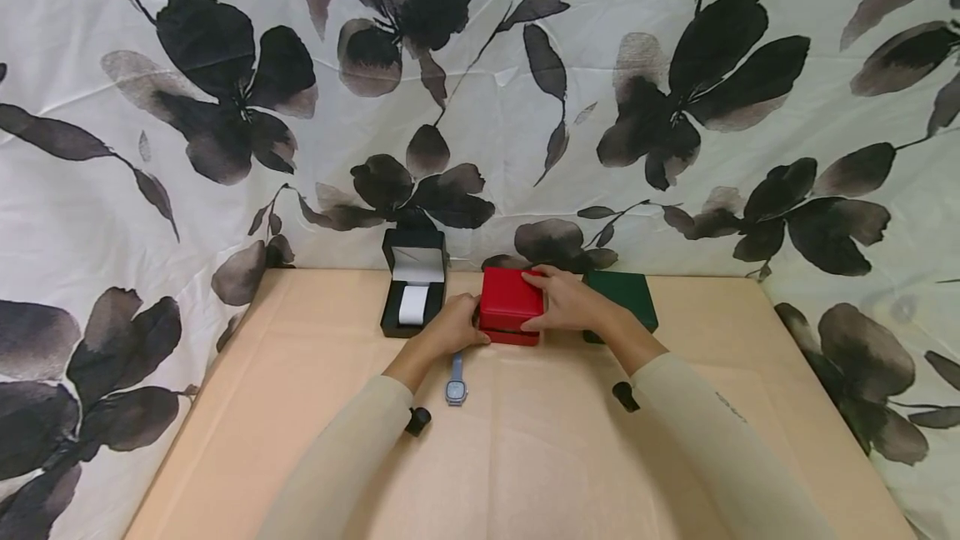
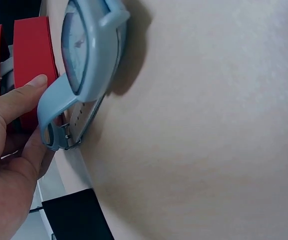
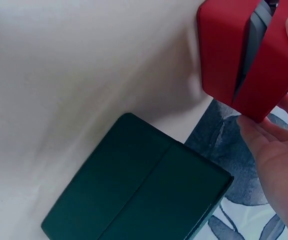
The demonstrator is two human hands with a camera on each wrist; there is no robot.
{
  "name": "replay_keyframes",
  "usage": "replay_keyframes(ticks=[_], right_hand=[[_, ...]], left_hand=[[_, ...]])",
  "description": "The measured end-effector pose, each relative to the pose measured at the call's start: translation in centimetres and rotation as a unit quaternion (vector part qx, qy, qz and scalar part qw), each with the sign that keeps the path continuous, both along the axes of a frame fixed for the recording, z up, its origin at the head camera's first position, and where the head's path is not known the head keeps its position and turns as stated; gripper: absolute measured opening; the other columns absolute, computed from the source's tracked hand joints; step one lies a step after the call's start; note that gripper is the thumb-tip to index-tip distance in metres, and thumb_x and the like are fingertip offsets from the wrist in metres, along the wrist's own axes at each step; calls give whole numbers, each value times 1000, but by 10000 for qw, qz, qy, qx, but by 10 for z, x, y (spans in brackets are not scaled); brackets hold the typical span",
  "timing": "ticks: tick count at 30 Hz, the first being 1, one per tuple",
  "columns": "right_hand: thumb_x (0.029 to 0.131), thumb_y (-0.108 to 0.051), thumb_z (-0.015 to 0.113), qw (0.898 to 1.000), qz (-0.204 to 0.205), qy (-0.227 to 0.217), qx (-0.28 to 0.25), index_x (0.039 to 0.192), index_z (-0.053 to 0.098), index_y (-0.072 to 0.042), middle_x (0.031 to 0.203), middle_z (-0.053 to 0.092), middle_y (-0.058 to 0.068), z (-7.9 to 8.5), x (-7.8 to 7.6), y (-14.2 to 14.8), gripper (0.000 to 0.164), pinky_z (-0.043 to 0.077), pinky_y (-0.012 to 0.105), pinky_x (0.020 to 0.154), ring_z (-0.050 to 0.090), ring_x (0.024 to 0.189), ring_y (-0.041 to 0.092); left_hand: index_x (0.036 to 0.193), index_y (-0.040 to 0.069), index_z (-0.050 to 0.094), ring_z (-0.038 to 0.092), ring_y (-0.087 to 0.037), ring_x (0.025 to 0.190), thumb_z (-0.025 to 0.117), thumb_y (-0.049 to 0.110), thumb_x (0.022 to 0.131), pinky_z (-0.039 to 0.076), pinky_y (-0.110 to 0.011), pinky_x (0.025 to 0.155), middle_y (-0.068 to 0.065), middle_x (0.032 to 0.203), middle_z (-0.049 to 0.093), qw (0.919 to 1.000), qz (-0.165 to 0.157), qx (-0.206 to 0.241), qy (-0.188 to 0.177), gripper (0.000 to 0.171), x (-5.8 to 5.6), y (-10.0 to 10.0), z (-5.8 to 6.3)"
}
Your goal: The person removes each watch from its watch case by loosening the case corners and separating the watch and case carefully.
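Both hands hold a red box (image 1: 512, 294) at the back middle of the table. My left hand (image 1: 452, 327) grips its lower part from the left, its thumb lying along the front in the left wrist view. On the other side my right hand (image 1: 570, 300) grips the lid with fingers and thumb. The lid is slightly raised, and a grey band-like thing (image 3: 255, 37) shows through the gap in the right wrist view. In front of the left hand lies a light blue watch (image 1: 456, 390), its strap buckled into a loop, seen large in the left wrist view (image 2: 91, 65).
Left of the red box stands an open black box (image 1: 388, 319) with a white cushion (image 1: 413, 305) inside. A closed green box (image 1: 630, 294) sits to the right, behind the right wrist. Floral cloth (image 1: 495, 123) hangs right behind the table's (image 1: 540, 457) back edge.
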State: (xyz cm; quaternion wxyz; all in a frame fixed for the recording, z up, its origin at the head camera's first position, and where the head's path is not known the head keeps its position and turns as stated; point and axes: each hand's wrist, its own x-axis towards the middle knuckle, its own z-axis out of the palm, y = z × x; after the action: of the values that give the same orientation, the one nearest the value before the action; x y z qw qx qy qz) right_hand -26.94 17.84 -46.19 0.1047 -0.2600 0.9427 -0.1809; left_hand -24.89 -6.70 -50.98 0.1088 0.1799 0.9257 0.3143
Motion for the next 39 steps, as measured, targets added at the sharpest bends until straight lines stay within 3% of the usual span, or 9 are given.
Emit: replay_keyframes(ticks=[8, 15, 27, 39], right_hand=[[75, -48, 85, 9997, -117, -191, -50, 154, 47, -7, 157, 44, 19, 1, -6, 2, 97, 58, 52, 97, 45, 137, 40], [79, -49, 82, 9996, 158, -130, -174, 150, 51, -2, 153, 49, 21, 4, -13, 5, 91, 59, 44, 96, 52, 133, 37], [79, -49, 83, 9959, -34, -743, -509, 153, 49, -5, 156, 47, 20, 10, -18, 7, 92, 52, 54, 107, 45, 141, 40], [83, -45, 80, 9879, -200, -1247, -904, 152, 51, -7, 154, 51, 17, 15, -22, 11, 84, 54, 51, 104, 49, 136, 37]], left_hand=[[124, -3, 66, 54, -18, 78, 90, 14, 80, 44, -27, 65, -8, 92, 59, 9999, 29, -108, 104, 54, 1, 2, -1], [121, -4, 67, 54, -19, 80, 90, 15, 80, 46, -27, 67, -9, 95, 60, 9998, 106, -171, 72, 51, 3, 3, 1], [116, -5, 69, 57, -20, 84, 90, 15, 80, 52, -29, 74, -11, 102, 64, 9997, 97, -191, 133, 46, 6, 3, 0], [119, -7, 69, 59, -21, 88, 90, 15, 80, 56, -33, 82, -15, 107, 66, 9991, 78, -344, 244, 50, 7, 5, 1]])
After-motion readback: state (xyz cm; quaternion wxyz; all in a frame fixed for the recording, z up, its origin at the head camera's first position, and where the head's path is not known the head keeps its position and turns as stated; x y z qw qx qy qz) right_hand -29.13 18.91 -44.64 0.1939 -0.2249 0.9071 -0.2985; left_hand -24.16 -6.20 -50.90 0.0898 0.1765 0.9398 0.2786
